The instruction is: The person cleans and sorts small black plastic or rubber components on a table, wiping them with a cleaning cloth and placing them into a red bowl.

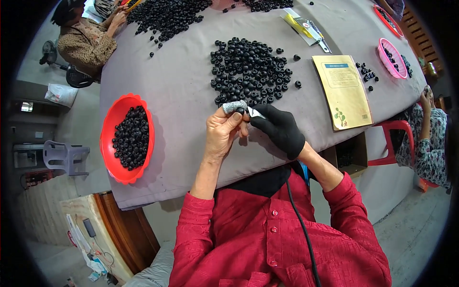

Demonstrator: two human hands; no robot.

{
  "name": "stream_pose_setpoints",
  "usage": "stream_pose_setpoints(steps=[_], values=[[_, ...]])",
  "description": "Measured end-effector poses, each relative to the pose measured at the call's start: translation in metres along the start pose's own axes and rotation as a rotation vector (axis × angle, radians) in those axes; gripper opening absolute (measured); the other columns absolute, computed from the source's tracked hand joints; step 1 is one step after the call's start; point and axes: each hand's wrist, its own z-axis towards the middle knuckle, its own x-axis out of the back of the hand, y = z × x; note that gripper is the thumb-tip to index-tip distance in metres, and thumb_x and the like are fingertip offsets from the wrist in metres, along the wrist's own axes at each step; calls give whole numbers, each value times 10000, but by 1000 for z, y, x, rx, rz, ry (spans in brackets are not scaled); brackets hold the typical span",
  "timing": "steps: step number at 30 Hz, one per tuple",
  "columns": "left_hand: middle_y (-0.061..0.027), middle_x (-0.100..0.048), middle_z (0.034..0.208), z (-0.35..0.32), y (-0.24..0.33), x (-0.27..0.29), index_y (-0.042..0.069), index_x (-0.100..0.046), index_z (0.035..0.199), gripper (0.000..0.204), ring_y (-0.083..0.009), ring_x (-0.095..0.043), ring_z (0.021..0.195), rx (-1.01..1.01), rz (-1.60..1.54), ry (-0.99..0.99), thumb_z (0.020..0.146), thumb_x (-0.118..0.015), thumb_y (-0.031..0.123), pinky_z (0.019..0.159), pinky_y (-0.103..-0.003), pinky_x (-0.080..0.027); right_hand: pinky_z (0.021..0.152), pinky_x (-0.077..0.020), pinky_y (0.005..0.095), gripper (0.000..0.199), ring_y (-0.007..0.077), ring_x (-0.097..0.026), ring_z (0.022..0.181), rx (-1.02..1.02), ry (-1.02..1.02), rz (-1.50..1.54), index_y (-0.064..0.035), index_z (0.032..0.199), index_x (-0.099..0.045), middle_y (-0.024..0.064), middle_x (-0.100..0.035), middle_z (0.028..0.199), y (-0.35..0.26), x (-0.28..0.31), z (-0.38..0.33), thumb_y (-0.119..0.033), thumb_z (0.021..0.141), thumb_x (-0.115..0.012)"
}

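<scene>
My left hand [221,133] is bare, with grey wrapping [234,106] around its index finger. Between thumb and fingers it pinches a small round black part [240,110]. My right hand [279,128] wears a black glove and is closed on a small pointed metal blade [256,113], which lies against or very near the part; exact contact is hard to tell. Just beyond both hands spreads a pile of black round parts [248,71], many showing a hole. On the left, a red scalloped basket [108,143] holds more such parts.
A yellow booklet [340,91] lies to the right, with a packaged knife [306,29] beyond it. Pink [385,53] and red baskets [381,18] stand at far right. A larger black pile [167,16] is at the back. Other people sit at the left and right table edges.
</scene>
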Motion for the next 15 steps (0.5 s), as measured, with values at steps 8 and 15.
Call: stream_pose_setpoints(steps=[8, 15], values=[[-54, -600, 774, 2, -1, 0, 14, -602, 1038, 181, -95, -517, 574, 20, -60, -16, 864, -555, 25, 532, -205, -428, 700, -508, 296, 345, 226, -629, 815, -327, -22, 269, -60, 1095, -575, 110, -609, 1012, -11, -3, 5, -75, 759, -655], [-35, -594, 768, 1, -2, 0, 23, -609, 1035, 180, -77, -500, 572, 21, -56, -14, 860, -567, 31, 531, -196, -407, 724, -489, 286, 295, 122, -601, 822, -201, -70, 205, -13, 1154, -548, 96, -644, 892, -18, 0, 8, -109, 875, -551]])
